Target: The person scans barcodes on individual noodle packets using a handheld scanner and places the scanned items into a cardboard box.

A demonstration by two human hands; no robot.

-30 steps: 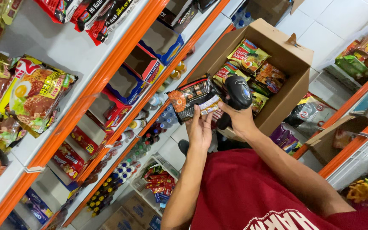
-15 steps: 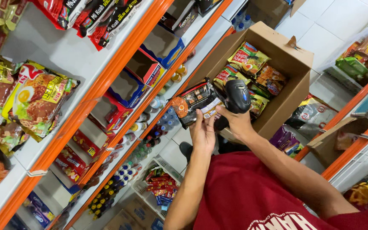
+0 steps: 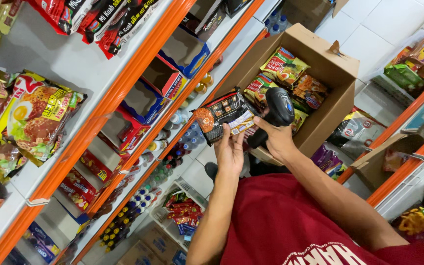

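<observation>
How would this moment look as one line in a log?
left hand: holds dark noodle packet | right hand: grips black scanner beside packet | behind: open cardboard box of packets

We cannot see the lower part of the black scanner (image 3: 279, 109); our right hand (image 3: 277, 141) wraps it. Our left hand (image 3: 230, 153) covers the lower edge of the dark noodle packet (image 3: 220, 114). The cardboard box (image 3: 337, 105) hides most of the packets inside it. Noodle packets (image 3: 30, 118) at the left are cut off by the edge. The small bottles (image 3: 123, 223) low on the shelves are too small to tell apart.
</observation>
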